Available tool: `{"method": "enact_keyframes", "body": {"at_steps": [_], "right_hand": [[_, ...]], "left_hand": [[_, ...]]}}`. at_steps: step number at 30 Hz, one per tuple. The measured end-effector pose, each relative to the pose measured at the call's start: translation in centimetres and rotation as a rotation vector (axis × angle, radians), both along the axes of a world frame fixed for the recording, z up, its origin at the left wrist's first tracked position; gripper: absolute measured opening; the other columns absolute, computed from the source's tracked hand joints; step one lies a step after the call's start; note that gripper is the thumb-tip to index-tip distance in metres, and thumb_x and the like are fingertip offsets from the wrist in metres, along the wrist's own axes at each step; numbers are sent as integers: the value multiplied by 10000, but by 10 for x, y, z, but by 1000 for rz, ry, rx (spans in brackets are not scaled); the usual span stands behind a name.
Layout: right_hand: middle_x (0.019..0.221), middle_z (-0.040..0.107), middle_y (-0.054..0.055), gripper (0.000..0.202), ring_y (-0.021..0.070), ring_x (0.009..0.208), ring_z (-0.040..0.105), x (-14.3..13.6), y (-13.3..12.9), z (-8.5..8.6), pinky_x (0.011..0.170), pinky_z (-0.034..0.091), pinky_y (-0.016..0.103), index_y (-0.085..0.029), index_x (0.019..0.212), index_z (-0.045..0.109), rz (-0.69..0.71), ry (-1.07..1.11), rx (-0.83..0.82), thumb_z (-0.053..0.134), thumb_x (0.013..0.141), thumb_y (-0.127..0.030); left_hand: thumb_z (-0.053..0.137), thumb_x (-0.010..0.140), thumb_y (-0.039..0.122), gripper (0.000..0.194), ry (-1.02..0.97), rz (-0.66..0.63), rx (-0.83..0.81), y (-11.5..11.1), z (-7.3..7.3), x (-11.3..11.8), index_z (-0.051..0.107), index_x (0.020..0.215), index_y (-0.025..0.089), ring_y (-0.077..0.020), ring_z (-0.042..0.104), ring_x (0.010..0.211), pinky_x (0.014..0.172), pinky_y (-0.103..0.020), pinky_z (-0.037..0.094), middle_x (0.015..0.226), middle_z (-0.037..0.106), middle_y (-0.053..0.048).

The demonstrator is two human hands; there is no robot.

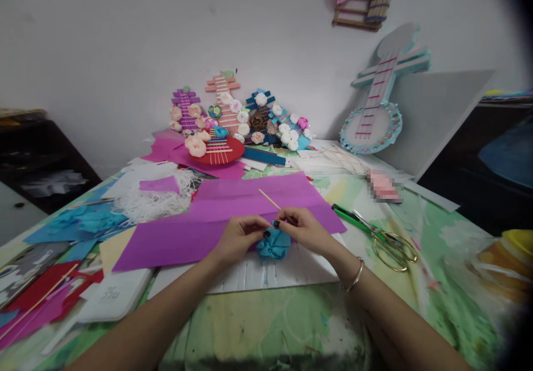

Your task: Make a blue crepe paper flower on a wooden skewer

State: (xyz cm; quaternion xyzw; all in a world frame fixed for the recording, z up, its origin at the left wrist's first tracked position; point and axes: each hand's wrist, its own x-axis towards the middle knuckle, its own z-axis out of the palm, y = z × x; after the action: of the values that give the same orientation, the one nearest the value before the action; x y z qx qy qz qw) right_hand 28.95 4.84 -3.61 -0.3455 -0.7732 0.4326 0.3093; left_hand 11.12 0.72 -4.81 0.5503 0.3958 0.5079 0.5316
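A blue crepe-paper flower [273, 244] with folded petals is between my two hands, above a white board [250, 276]. My left hand [242, 236] pinches the flower's upper left edge between thumb and fingers. At the upper right edge, the closed fingers of my right hand [306, 229] touch the paper. A thin wooden stick [268, 198] sticks out from that hand toward the upper left; its lower end is hidden by the fingers. Purple paper [233, 207] lies spread behind both hands.
Gold-handled scissors [393, 249] and a green cutter [353, 219] lie to the right. White shredded paper [145, 201], blue crepe paper [89, 218] and a white device [112, 299] are at left. Flower-decorated paper instruments [225, 110] and a larger one [372, 104] lean on the wall.
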Motion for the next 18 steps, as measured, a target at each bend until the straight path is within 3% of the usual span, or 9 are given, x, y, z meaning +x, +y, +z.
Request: {"method": "enact_keyframes", "body": {"at_steps": [6,9,15,18], "right_hand": [[580,447,-46,68,62,525,352,3,0,2,485,261,191,-137,730,587,138,-9,-72,551,737,-195],[562,413,-52,109,63,524,351,2,2,-2,485,259,192,-138,714,561,162,28,-134,547,760,-236],[588,432,-39,194,75,529,374,-1,4,-7,475,269,196,-146,739,538,78,77,-213,532,785,-335],[574,431,-37,197,77,522,374,-3,3,-7,473,271,197,-145,710,531,33,53,-185,531,779,-329]], "left_hand": [[730,615,210,126,14,46,-3,-1,-2,0,673,691,127,-115,548,581,558,-227,425,623,618,-19],[746,620,252,182,-36,8,11,-1,-2,0,657,705,119,-109,538,568,546,-222,419,618,611,-17],[726,672,289,197,-71,-94,92,-3,0,-1,661,748,119,-150,586,706,644,-255,456,748,645,-61],[728,670,306,217,-59,-84,68,-3,-1,-2,656,741,114,-137,578,662,616,-245,451,706,637,-53]]}}
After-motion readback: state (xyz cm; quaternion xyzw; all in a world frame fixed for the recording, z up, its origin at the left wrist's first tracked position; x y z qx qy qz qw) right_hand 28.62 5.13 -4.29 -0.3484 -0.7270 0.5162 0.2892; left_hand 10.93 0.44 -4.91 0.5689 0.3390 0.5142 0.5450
